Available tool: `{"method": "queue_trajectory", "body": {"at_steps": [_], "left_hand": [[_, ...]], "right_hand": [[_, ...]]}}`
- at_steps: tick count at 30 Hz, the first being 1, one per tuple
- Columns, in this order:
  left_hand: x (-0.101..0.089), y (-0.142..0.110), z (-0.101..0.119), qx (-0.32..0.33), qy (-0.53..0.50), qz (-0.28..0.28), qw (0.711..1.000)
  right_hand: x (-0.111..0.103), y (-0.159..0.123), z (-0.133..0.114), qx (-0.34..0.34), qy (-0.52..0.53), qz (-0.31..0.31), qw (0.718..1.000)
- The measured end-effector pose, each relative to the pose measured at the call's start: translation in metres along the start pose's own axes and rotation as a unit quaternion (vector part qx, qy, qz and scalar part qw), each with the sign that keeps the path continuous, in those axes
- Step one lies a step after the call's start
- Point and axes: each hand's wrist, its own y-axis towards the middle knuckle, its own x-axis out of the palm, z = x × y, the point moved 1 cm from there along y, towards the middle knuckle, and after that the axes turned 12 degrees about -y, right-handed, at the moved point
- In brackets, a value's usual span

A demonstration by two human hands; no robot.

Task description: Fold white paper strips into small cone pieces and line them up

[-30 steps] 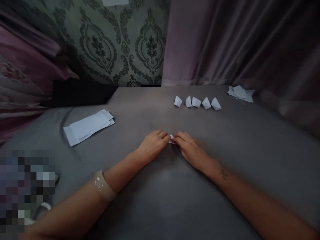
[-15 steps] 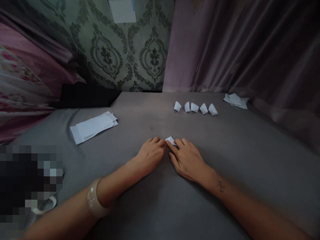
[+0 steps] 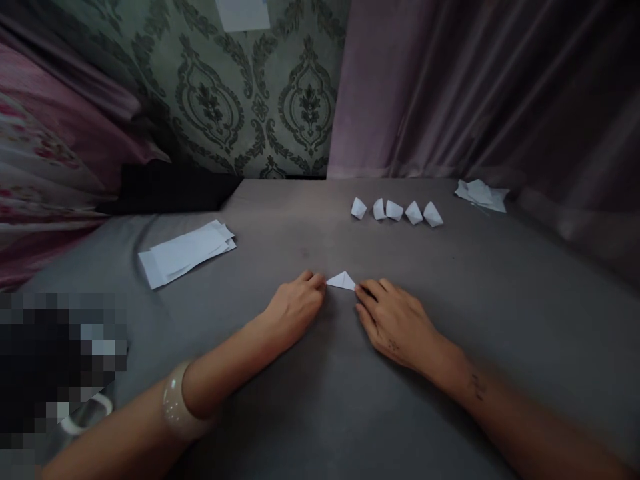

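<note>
A small white folded paper triangle (image 3: 343, 281) lies on the grey cloth between my hands, its peak pointing away from me. My left hand (image 3: 299, 303) has its fingers closed at the triangle's left corner. At the right corner, the fingertips of my right hand (image 3: 395, 317) press on the paper, fingers bent and close together. Beyond them stands a row of several folded white paper shapes, one of them a faceted paper piece (image 3: 414, 213). To the left rests a stack of white paper strips (image 3: 187, 253).
Crumpled white paper scraps (image 3: 481, 195) lie at the back right. A folded black cloth (image 3: 173, 189) is at the back left, below a patterned wall (image 3: 260, 100). Purple curtains (image 3: 425, 87) hang behind the surface. A white ring-shaped thing (image 3: 90, 413) sits at lower left beside a blurred area.
My right hand has slid right to the triangle's corner, uncovering more of the paper. My left hand has shifted slightly left. The view has tilted slightly down.
</note>
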Motion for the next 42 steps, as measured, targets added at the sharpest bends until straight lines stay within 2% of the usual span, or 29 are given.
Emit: {"method": "queue_trajectory", "body": {"at_steps": [4, 6, 8, 13, 15, 17, 18, 20, 22, 24, 26, 29, 32, 42], "left_hand": [[0.006, 0.009, -0.014, 0.006, -0.075, 0.085, 0.993], [0.01, 0.019, -0.021, -0.018, -0.16, 0.143, 0.977], [0.015, 0.031, -0.025, -0.038, -0.234, 0.176, 0.956], [0.026, 0.047, -0.021, -0.053, -0.304, 0.184, 0.933], [0.029, 0.046, -0.018, -0.077, -0.367, 0.172, 0.911], [0.03, 0.042, -0.012, -0.089, -0.46, 0.17, 0.867], [0.03, 0.04, -0.009, -0.089, -0.515, 0.188, 0.832], [0.028, 0.034, -0.002, -0.079, -0.625, 0.239, 0.739], [0.025, 0.03, 0.006, -0.066, -0.69, 0.264, 0.671], [0.022, 0.027, 0.012, -0.062, -0.72, 0.27, 0.636], [0.022, 0.026, 0.014, -0.061, -0.737, 0.275, 0.615], [0.023, 0.025, 0.015, -0.058, -0.752, 0.275, 0.596], [0.025, 0.024, 0.016, -0.067, -0.758, 0.261, 0.594], [0.027, 0.023, 0.019, -0.063, -0.736, 0.236, 0.631]], "right_hand": [[0.001, 0.0, 0.005, 0.004, 0.008, 0.006, 1.0], [0.003, 0.001, 0.006, 0.013, 0.017, 0.017, 1.0], [0.006, 0.002, 0.005, 0.028, 0.031, 0.037, 0.998], [0.018, 0.007, 0.005, 0.093, 0.092, 0.101, 0.986], [0.024, 0.011, 0.008, 0.138, 0.154, 0.124, 0.97], [0.03, 0.015, 0.014, 0.184, 0.235, 0.15, 0.942], [0.033, 0.016, 0.018, 0.215, 0.276, 0.17, 0.922], [0.037, 0.019, 0.025, 0.273, 0.361, 0.207, 0.867], [0.038, 0.02, 0.027, 0.288, 0.438, 0.23, 0.82], [0.036, 0.021, 0.025, 0.265, 0.482, 0.25, 0.796], [0.031, 0.02, 0.019, 0.249, 0.494, 0.261, 0.791], [0.025, 0.019, 0.01, 0.229, 0.495, 0.253, 0.799], [0.024, 0.019, 0.006, 0.229, 0.494, 0.248, 0.801], [0.024, 0.019, 0.004, 0.171, 0.444, 0.289, 0.831]]}}
